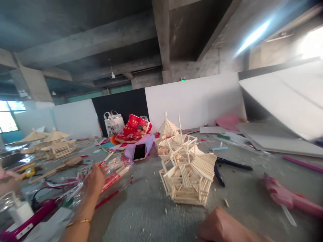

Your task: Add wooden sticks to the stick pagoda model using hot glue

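Note:
A model pavilion built of thin wooden sticks (186, 174) stands on the grey table in front of me, with a pointed roof at its back. My left hand (94, 179), a bracelet on its wrist, is curled over clear-and-red plastic packets of sticks (114, 176) left of the model. Motion blur hides what its fingers grip. Low in front of the model, my right hand (217, 226) is closed like a fist, its fingers turned out of sight. Dark-handled pliers (234, 163) lie against the model's right side. A pink glue gun (285, 195) rests further right.
A phone (139, 152) on purple paper lies behind the packets. Red bag (133, 129) and white tote (114, 123) stand at the back. More stick models (54, 144) sit far left. A purple power strip (37, 215) is near left; white boards (282, 137) lie right.

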### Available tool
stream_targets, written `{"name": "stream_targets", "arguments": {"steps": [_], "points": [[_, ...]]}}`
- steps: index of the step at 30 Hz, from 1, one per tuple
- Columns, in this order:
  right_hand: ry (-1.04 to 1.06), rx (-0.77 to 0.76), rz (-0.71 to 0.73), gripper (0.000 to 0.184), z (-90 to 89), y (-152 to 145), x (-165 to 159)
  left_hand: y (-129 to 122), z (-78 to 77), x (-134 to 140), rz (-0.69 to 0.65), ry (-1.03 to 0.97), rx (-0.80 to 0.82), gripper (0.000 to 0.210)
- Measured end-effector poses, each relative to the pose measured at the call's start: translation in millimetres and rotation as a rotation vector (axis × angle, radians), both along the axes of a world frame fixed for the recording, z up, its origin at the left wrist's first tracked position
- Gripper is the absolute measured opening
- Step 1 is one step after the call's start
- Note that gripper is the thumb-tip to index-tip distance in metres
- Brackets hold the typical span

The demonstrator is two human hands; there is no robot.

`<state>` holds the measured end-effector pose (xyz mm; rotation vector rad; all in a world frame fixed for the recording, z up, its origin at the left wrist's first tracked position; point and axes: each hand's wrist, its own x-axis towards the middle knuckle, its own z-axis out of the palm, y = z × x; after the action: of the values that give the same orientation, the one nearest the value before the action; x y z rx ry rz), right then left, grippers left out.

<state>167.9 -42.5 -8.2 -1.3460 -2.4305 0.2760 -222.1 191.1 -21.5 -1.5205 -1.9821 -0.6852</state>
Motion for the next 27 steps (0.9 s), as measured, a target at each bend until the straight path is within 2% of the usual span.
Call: {"name": "stream_targets", "arguments": {"steps": [4, 7, 9, 11, 13, 15, 17, 19, 23, 27], "points": [[-0.029, 0.036, 0.039, 0.031, -1.1, 3.5, 2.6, -7.8, 10.4, 7.6, -0.071, 0.039, 0.052, 0.038], [0.061, 0.056, 0.037, 0.031, -7.0, 6.5, -7.8, -10.3, 15.6, 15.7, -0.203, 0.088, -0.004, 0.034], [0.168, -0.019, 0.071, 0.028, -9.1, 10.1, -26.2, -12.3, 17.4, 25.7, -0.351, 0.143, -0.089, 0.028], [0.306, -0.115, 0.041, 0.021, -10.0, 17.8, -53.5, -16.6, 18.0, 40.3, -0.525, 0.22, -0.183, 0.022], [0.454, -0.156, -0.053, 0.013, -11.3, 31.7, -85.8, -24.1, 17.7, 57.7, -0.674, 0.298, -0.265, 0.022], [0.641, -0.114, -0.167, 0.017, -15.2, 51.1, -116.8, -33.6, 17.3, 74.8, -0.768, 0.363, -0.322, 0.022], [0.868, -0.137, -0.273, 0.024, -22.8, 72.5, -141.2, -43.5, 17.6, 88.4, -0.834, 0.422, -0.364, 0.021], [1.047, -0.244, -0.321, 0.03, -33.4, 91.2, -156.2, -52.3, 18.9, 97.7, -0.878, 0.47, -0.38, 0.018], [1.291, -0.411, -0.257, 0.035, -52.3, 107.9, -162.4, -64.1, 21.6, 108.0, -0.937, 0.523, -0.386, 0.019], [1.479, -0.588, -0.2, 0.033, -51.9, 101.8, -156.5, -63.7, 22.2, 110.0, -0.951, 0.507, -0.38, 0.032]]}}
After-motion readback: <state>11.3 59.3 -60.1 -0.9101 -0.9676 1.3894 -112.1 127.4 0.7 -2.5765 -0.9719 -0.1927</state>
